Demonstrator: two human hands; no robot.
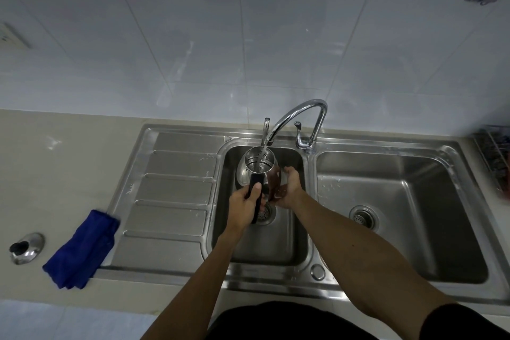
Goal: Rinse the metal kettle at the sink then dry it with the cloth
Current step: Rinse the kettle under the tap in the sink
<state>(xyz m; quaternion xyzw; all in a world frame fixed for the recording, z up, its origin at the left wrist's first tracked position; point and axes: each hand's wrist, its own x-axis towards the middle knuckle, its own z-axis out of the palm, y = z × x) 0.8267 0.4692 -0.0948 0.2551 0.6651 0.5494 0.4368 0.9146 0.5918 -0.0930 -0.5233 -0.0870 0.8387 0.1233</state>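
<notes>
Both forearms reached forward from the bottom edge over the front rim of the sink (276, 288). Left hand (245, 203) was clenched around the black handle (256, 196) of the metal kettle (258, 167), thumb laid on top of the handle. Right hand (288, 188) was cupped against the kettle's right side, fingers curled onto the body, partly mirrored in the shiny metal; exact finger contact was hard to read. Kettle was held above the left basin (287, 243), lid off, mouth facing up, tilted a little toward the camera. Drain (265, 214) of that basin showed just below the handle.

A stream of water (262, 156) ran from the curved faucet (298, 116) straight into the open kettle. Faucet lever (298, 128) stood just behind the divider between the basins. A second thin metal spout (266, 130) rose left of the faucet.

Right basin (414, 201) sat beside, with its own drain (363, 217), wet spots on its floor. Ribbed drainboard (171, 193) lay left of the left basin. Blue cloth (80, 252) lay crumpled on the counter (55, 174), its upper corner overlapping the drainboard edge, well apart from the kettle. A small metal lid with a black knob (26, 248) sat on the counter left of the cloth. White tiled wall (220, 36) behind. A wire rack (494, 152) at the far right edge, blurred.
</notes>
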